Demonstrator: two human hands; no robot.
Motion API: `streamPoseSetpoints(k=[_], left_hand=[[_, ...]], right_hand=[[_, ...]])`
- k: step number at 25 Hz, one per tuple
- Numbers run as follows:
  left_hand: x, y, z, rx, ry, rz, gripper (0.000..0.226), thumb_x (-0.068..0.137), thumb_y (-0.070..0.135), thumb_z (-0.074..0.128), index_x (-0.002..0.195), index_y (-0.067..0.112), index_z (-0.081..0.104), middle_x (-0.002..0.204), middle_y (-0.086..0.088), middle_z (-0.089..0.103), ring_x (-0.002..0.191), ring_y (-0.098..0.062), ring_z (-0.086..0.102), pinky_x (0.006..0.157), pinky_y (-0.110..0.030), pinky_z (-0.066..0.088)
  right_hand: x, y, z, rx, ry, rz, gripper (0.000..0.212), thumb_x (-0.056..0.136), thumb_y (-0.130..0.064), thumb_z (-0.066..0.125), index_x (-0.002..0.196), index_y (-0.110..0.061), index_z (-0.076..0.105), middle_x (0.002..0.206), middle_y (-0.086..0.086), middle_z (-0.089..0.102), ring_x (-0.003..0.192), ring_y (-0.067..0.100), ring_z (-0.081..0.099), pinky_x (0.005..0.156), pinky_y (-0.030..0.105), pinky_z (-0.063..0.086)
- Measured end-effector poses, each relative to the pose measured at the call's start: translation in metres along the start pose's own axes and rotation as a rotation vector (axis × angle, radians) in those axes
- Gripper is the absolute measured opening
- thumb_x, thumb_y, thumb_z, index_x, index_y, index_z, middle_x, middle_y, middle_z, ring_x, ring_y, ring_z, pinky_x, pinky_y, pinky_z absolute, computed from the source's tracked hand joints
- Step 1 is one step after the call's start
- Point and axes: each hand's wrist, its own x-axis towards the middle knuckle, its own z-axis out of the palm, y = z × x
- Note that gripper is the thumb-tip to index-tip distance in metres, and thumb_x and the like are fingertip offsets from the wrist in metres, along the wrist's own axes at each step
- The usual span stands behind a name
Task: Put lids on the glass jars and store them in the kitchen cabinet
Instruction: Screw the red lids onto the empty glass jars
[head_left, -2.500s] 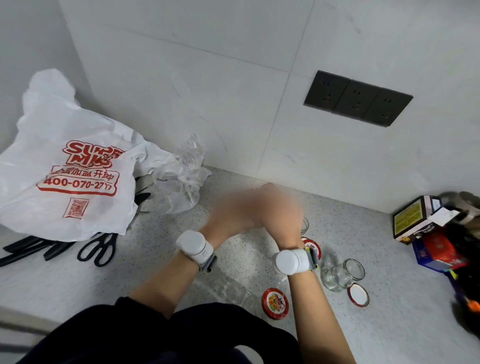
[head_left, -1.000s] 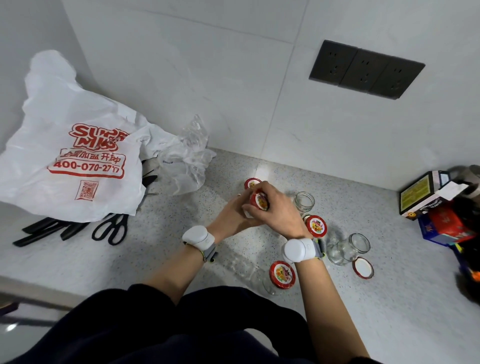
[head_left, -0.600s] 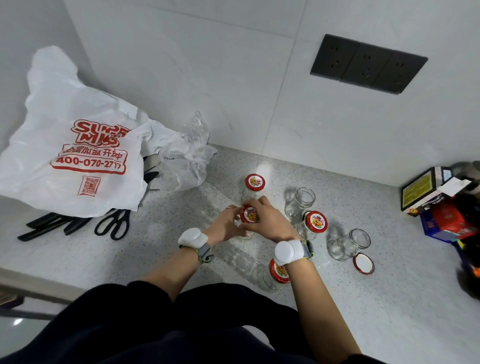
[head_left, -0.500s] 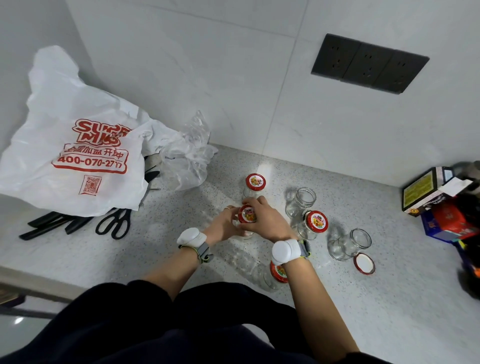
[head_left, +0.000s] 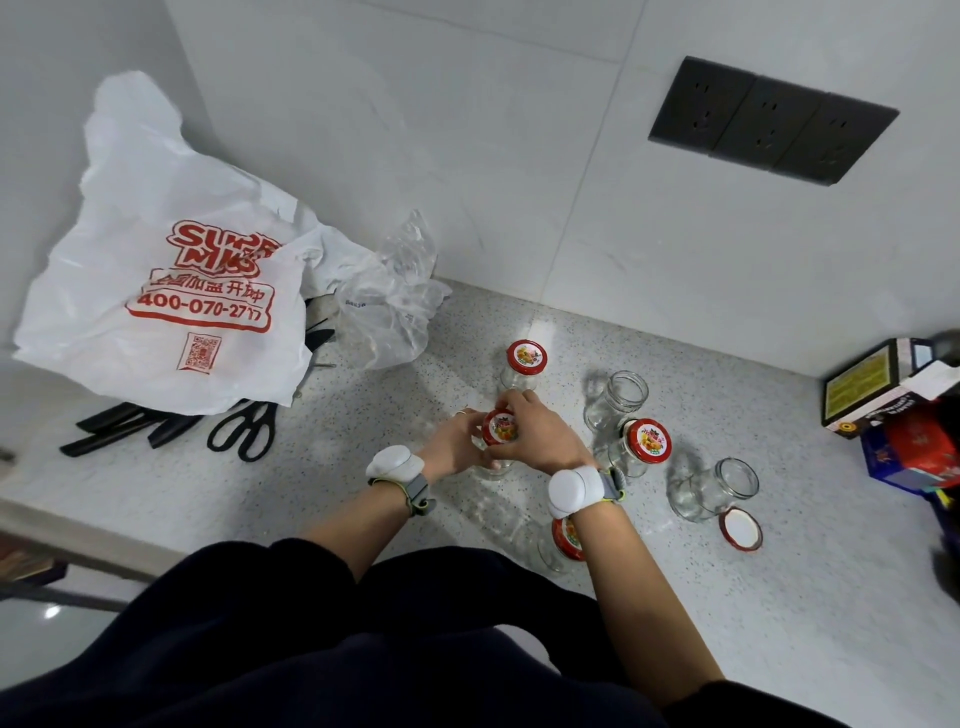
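- Head view: the left hand (head_left: 453, 446) grips a glass jar (head_left: 488, 470) standing on the table (head_left: 332, 483).
- The right hand (head_left: 543, 439) curls round the red lid (head_left: 500, 427) on top.
- An open jar (head_left: 618, 397) stands nearby.

Six glass jars in all: four capped in red, namely the back jar (head_left: 521, 364), the held jar (head_left: 500, 427), the right jar (head_left: 645, 441) and the near jar (head_left: 563, 543) (partly behind a wrist), and two uncapped, the open jar (head_left: 618, 395) and the far-right jar (head_left: 722, 488). One loose lid (head_left: 740, 528). Two bags, a white bag (head_left: 171, 291) and a clear bag (head_left: 387, 306). One pair of scissors (head_left: 244, 428). Three sockets (head_left: 769, 122). Perhaps three dark knives (head_left: 119, 431), half covered.
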Motion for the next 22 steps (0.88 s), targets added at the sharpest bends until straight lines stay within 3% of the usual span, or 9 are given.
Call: streamPoseSetpoints(k=[8, 10, 12, 13, 15, 17, 19, 22], left_hand=[[-0.003, 0.006, 0.005, -0.021, -0.009, -0.02, 0.061, 0.072, 0.009, 0.078, 0.128, 0.006, 0.054, 0.125, -0.016, 0.055, 0.115, -0.029, 0.053, 0.087, -0.024, 0.037], [-0.006, 0.008, 0.004, -0.034, -0.044, -0.063, 0.074, 0.071, 0.007, 0.078, 0.136, 0.008, 0.044, 0.13, -0.014, 0.053, 0.122, -0.03, 0.05, 0.092, -0.025, 0.037], [-0.008, 0.01, 0.004, 0.132, -0.126, -0.178, 0.078, 0.07, 0.012, 0.08, 0.137, 0.006, 0.04, 0.131, -0.015, 0.053, 0.121, -0.032, 0.051, 0.096, -0.034, 0.044], [-0.01, 0.013, 0.003, 0.261, -0.192, -0.249, 0.068, 0.072, 0.015, 0.078, 0.131, 0.004, 0.046, 0.125, -0.016, 0.057, 0.113, -0.031, 0.057, 0.092, -0.036, 0.048], [-0.016, 0.023, 0.0, 0.378, -0.336, -0.364, 0.031, 0.079, 0.016, 0.073, 0.104, 0.001, 0.061, 0.094, -0.014, 0.067, 0.079, -0.023, 0.064, 0.071, -0.031, 0.053], [-0.018, 0.032, 0.003, 0.418, -0.451, -0.372, 0.018, 0.08, 0.019, 0.073, 0.082, 0.005, 0.064, 0.07, -0.006, 0.063, 0.054, -0.014, 0.056, 0.051, -0.021, 0.047], [-0.02, 0.04, 0.01, 0.396, -0.55, -0.276, 0.031, 0.076, 0.022, 0.077, 0.099, 0.005, 0.067, 0.085, -0.005, 0.068, 0.065, -0.013, 0.061, 0.058, -0.022, 0.051], [-0.026, 0.048, 0.031, 0.283, -0.654, -0.076, 0.08, 0.07, 0.024, 0.082, 0.137, 0.013, 0.041, 0.131, -0.005, 0.054, 0.116, -0.021, 0.054, 0.095, -0.035, 0.048]], right_hand=[[-0.011, 0.005, -0.012, 0.061, -0.037, 0.011, 0.076, 0.072, -0.041, 0.078, 0.134, -0.019, 0.039, 0.129, 0.005, 0.048, 0.109, 0.023, 0.058, 0.092, 0.04, 0.05], [-0.019, 0.014, -0.028, 0.086, 0.008, 0.035, 0.064, 0.079, -0.045, 0.071, 0.13, -0.019, 0.043, 0.127, 0.002, 0.051, 0.103, 0.02, 0.059, 0.09, 0.04, 0.051], [-0.028, 0.028, -0.042, 0.044, 0.021, 0.097, 0.041, 0.086, -0.045, 0.063, 0.115, -0.017, 0.053, 0.114, 0.0, 0.057, 0.099, 0.02, 0.06, 0.087, 0.04, 0.05], [-0.035, 0.036, -0.045, 0.04, 0.013, 0.138, 0.032, 0.088, -0.042, 0.061, 0.107, -0.017, 0.057, 0.108, 0.001, 0.061, 0.097, 0.021, 0.06, 0.086, 0.041, 0.05], [-0.045, 0.046, -0.046, 0.066, -0.017, 0.202, 0.023, 0.089, -0.038, 0.06, 0.097, -0.017, 0.058, 0.099, 0.002, 0.064, 0.095, 0.021, 0.061, 0.085, 0.039, 0.05], [-0.055, 0.051, -0.039, 0.111, -0.059, 0.236, 0.026, 0.087, -0.043, 0.062, 0.094, -0.018, 0.057, 0.094, 0.001, 0.064, 0.091, 0.02, 0.06, 0.081, 0.035, 0.049], [-0.066, 0.053, -0.034, 0.164, -0.09, 0.246, 0.038, 0.079, -0.055, 0.066, 0.093, -0.02, 0.058, 0.09, -0.001, 0.064, 0.088, 0.018, 0.061, 0.079, 0.034, 0.049], [-0.085, 0.052, -0.03, 0.232, -0.168, 0.248, 0.06, 0.064, -0.061, 0.075, 0.107, -0.022, 0.059, 0.102, -0.003, 0.064, 0.095, 0.015, 0.06, 0.086, 0.033, 0.051]])
